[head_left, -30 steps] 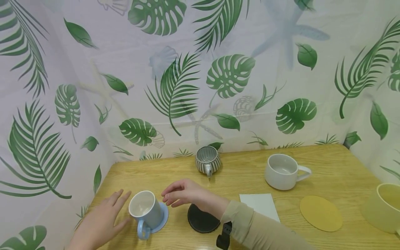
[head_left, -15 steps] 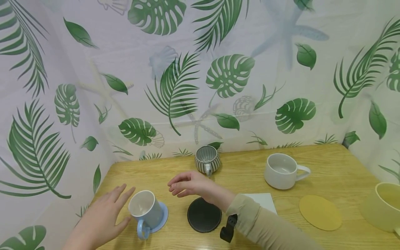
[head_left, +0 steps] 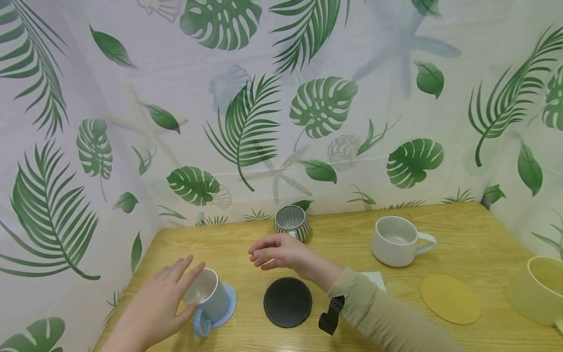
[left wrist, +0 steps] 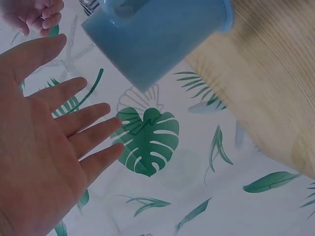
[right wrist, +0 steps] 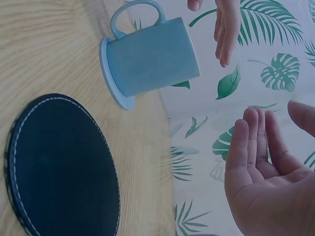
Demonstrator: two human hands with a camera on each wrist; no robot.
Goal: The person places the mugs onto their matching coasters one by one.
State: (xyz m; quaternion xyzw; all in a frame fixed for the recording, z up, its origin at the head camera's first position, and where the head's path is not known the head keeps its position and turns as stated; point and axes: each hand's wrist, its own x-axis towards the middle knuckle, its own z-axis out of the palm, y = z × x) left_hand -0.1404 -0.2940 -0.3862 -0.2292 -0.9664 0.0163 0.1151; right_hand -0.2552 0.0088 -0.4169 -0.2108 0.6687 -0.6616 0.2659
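Note:
A light blue mug [head_left: 212, 299] stands upright on a round blue coaster [head_left: 229, 308], its handle toward the near side. My left hand [head_left: 158, 303] hovers beside and partly in front of the mug, fingers spread; the left wrist view shows its palm [left wrist: 54, 132] holding nothing, apart from the mug [left wrist: 157, 39]. In the air beyond a round black coaster [head_left: 288, 302] is my right hand [head_left: 286, 254], just in front of a striped grey cup [head_left: 292, 220] whose handle it partly covers. Its fingers are gently bent and hold nothing in the right wrist view.
Toward the right stands a white mug [head_left: 395, 243]. A white square coaster [head_left: 376, 279] lies partly under the right sleeve. Further right are a yellow round coaster [head_left: 450, 299] and a yellow mug [head_left: 534, 293]. A leaf-patterned cloth [head_left: 184, 122] hangs behind the wooden table [head_left: 343, 230].
My right hand has moved away from the blue mug, rightward and farther back, uncovering the black coaster. My left hand has shifted right, now overlapping the mug in the head view. The mugs have stayed put.

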